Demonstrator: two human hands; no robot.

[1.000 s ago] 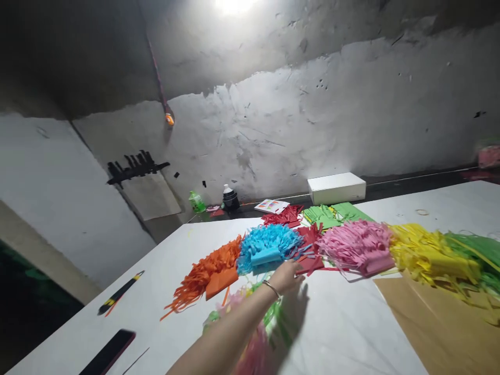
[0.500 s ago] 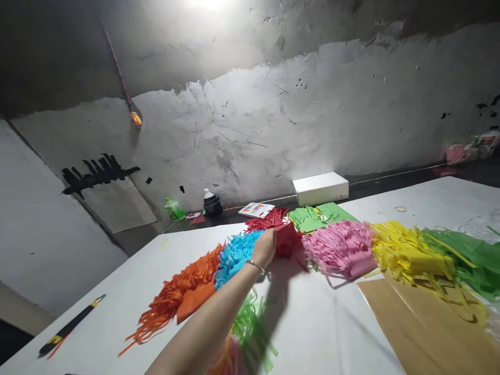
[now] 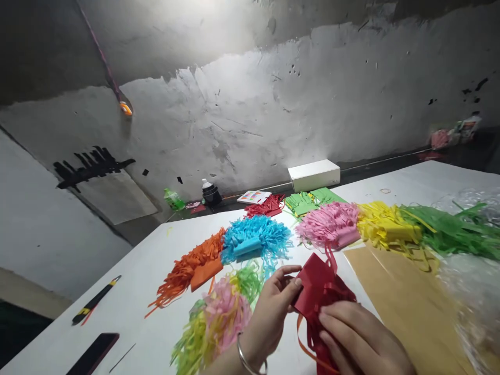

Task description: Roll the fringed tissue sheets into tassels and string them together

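Observation:
A fringed red paper bundle (image 3: 312, 284) is held up close to me, above the table. My left hand (image 3: 271, 302), with a bangle at the wrist, pinches its uncut upper edge between thumb and fingers. The fingers of my right hand (image 3: 359, 333) close over the red strips lower down. A thin orange strip (image 3: 302, 336) dangles by the bundle. Left of my left hand lies a mixed tassel of pink, yellow and green strips (image 3: 222, 312). Just beyond are the blue fringed bundle (image 3: 250, 237) and the orange one (image 3: 195, 263).
Pink (image 3: 332, 224), yellow (image 3: 386, 226) and green fringes (image 3: 449, 229) run along the right, beside brown paper (image 3: 402, 291) and clear plastic (image 3: 472, 302). More red fringe (image 3: 265, 205) and a white box (image 3: 314, 175) are at the back. A cutter knife (image 3: 96, 301) and phone (image 3: 94, 354) lie left.
My left hand has drawn a red bundle from the back of the table towards me. My right hand has come into view and taken hold of its strips.

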